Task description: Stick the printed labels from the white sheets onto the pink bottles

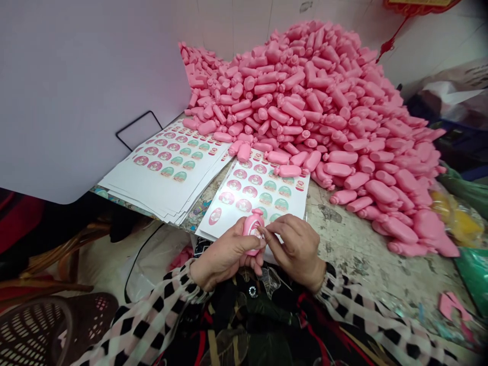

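Note:
My left hand [224, 251] is wrapped round a small pink plastic bottle [253, 221], its cap end pointing away from me. A pink and white oval sticker [254, 232] shows on the bottle's front. Thumb and forefinger of my right hand [295, 244] are pinched together at the sticker's right edge, touching the bottle. Just beyond my hands lies a sheet of stickers [213, 232] with rows of pink ovals, green half-rounds and small red labels. One pink oval sits alone near its lower left corner.
A large heap of pink bottles [305, 112] covers the table's back and right. Left of it lies a stack of sticker sheets [152, 195] beside a big white panel [87, 91]. A brown plastic basket [34, 330] stands low left. Green plastic [473, 274] lies far right.

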Tool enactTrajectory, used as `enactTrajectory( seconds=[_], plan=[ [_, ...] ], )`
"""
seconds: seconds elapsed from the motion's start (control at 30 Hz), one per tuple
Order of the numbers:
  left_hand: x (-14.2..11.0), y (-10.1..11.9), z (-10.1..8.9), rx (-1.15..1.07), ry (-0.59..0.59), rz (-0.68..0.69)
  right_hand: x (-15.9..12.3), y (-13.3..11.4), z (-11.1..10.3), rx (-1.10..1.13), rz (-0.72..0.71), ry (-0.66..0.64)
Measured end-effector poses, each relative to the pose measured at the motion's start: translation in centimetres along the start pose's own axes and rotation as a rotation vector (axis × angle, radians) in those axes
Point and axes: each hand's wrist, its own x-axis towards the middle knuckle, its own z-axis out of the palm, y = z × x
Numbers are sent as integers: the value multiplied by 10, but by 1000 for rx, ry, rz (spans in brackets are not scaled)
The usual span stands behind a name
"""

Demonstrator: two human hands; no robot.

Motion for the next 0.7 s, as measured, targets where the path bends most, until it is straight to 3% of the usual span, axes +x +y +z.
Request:
enactTrajectory(
  seconds=[0.1,0.27,0.33,0.43,0.57,0.7],
  plan=[
    [2,1,0,-31,-10,-21,1,3,0,29,29,-21],
    [2,5,-3,-60,4,-51,10,12,-1,399,449,-32],
    [3,5,-3,-52,16,-43,14,16,-2,474,567,-16],
    [4,3,-2,-3,27,-46,20,16,-1,656,702,-120],
    [5,0,2,90,99,-40,23,11,5,849,822,-244],
    [6,-2,3,200,155,-18,24,7,11,900,851,-255]
  ],
)
